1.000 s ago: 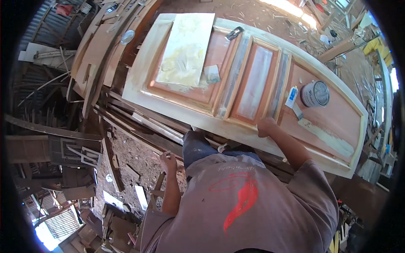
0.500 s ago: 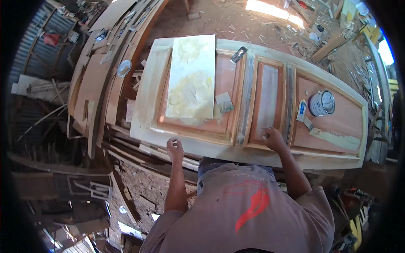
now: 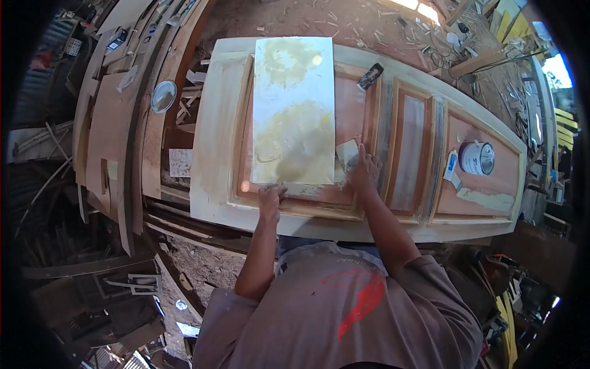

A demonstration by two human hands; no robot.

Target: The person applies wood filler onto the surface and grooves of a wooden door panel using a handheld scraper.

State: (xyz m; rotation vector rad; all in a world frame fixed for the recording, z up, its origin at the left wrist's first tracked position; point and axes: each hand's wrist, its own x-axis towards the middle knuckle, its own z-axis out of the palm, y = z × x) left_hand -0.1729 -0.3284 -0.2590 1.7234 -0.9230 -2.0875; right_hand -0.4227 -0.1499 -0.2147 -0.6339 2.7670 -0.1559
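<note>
A wooden panelled door (image 3: 212,123) lies flat in front of me, with a white board (image 3: 295,92) smeared yellowish across its left part. My left hand (image 3: 269,203) is closed at the board's near edge, around something small and dark that I cannot make out. Reaching over the door, my right hand (image 3: 364,172) has its fingers apart against a small square flat piece (image 3: 347,152), pale with a greyish lower part. That piece lies beside the board's right edge and is partly covered by the hand. A dark oblong tool (image 3: 370,77) rests on the door's far frame.
On the door's right panel stand an open can (image 3: 477,158) and a blue-and-white tube (image 3: 451,162), near a pale smear. A round lid (image 3: 164,96) sits on long planks (image 3: 107,135) at the left. Wood scraps litter the ground beyond.
My right hand has moved left from the narrow middle panel to the square piece. My left hand has moved forward and right to the board's near edge. The view has shifted slightly.
</note>
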